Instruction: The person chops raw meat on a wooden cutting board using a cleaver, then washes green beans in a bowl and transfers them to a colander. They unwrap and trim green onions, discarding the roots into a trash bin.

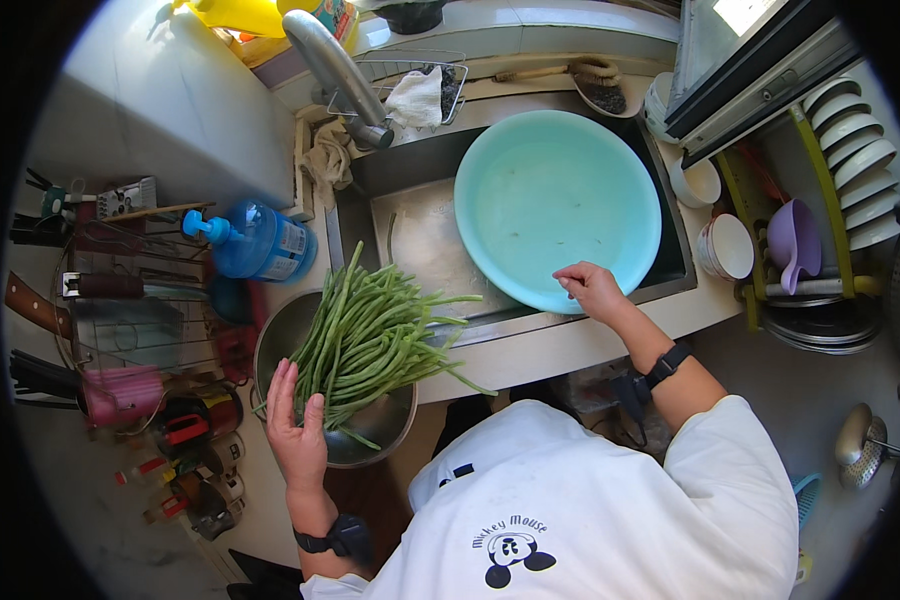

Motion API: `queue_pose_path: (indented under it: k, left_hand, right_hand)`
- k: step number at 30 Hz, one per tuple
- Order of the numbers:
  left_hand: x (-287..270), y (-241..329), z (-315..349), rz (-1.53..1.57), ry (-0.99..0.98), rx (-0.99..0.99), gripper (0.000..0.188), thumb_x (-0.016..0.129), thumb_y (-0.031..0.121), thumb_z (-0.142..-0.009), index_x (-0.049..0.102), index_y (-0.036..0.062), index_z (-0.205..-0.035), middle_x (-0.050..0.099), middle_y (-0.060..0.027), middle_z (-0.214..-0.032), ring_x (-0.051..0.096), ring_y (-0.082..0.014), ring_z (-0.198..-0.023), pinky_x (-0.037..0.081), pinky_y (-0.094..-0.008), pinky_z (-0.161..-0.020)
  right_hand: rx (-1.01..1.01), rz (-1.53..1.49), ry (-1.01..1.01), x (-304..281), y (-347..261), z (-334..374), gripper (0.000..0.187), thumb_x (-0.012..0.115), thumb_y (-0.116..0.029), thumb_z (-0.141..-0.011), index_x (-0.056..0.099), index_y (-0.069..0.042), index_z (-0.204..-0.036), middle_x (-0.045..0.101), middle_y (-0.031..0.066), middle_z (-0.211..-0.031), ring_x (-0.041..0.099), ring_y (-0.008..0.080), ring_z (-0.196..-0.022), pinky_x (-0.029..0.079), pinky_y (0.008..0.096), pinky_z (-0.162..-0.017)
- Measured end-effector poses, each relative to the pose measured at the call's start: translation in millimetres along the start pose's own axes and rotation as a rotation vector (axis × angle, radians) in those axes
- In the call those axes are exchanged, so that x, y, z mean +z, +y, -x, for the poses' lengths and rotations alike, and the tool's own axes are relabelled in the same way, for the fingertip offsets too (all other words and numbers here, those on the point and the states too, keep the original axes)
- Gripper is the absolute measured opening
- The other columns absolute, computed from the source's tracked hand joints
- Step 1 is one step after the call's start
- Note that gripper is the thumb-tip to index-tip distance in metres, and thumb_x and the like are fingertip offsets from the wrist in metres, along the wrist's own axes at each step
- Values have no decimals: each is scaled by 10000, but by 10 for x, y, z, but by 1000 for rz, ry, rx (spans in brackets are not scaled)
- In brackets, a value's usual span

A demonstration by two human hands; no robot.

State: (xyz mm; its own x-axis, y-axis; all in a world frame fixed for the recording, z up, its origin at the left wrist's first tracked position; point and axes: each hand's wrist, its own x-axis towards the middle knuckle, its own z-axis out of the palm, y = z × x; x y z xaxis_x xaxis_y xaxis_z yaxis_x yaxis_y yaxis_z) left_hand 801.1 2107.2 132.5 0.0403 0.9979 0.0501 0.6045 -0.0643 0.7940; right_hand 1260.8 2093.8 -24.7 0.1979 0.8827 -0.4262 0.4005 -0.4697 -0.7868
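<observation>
Heaped green beans (pixel 375 345) hide much of the steel bowl (pixel 395 420) from us. The turquoise basin (pixel 478 185) covers part of the sink (pixel 425 215), and we find the specks (pixel 558 241) in its water too small to name. Whether the right grip (pixel 594 290) pinches anything, we cannot tell. The upper edge cuts off a yellow object (pixel 235 16).

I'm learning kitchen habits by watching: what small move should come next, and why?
Probably draw the overhanging beans inward with the left hand: several ends stick out past the rim of the bowl, and that hand is right beside the pile.
</observation>
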Motion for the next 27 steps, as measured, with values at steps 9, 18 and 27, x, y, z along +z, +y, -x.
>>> queue_pose_path:
  k: [9,18,27]
  left_hand:
    - [-84,-217,299,-439,-67,38,608,726,105,-810,499,55,-1372,420,-154,-1479,344,-353,-1402,262,-437,-1149]
    - [-102,-897,808,615,428,-913,511,620,62,-911,423,32,-1381,462,-147,-1402,514,-298,-1236,504,-454,-941]
    - [-203,-1516,972,787,267,-1135,396,524,-38,-860,494,-73,-1253,609,-169,-1131,638,-294,-990,564,-434,-844]
  right_hand:
    - [2,-268,-555,807,-643,-430,245,533,-38,-948,627,23,-1165,655,66,-931,650,126,-773,545,262,-713]
    - [48,-299,-651,1785,-1068,-1714,281,545,23,-916,611,30,-1189,663,125,-1031,685,182,-861,584,283,-765]
    - [-16,118,-719,2446,-756,-1983,384,659,-15,-824,640,-46,-1206,688,142,-1083,687,245,-903,564,352,-787]
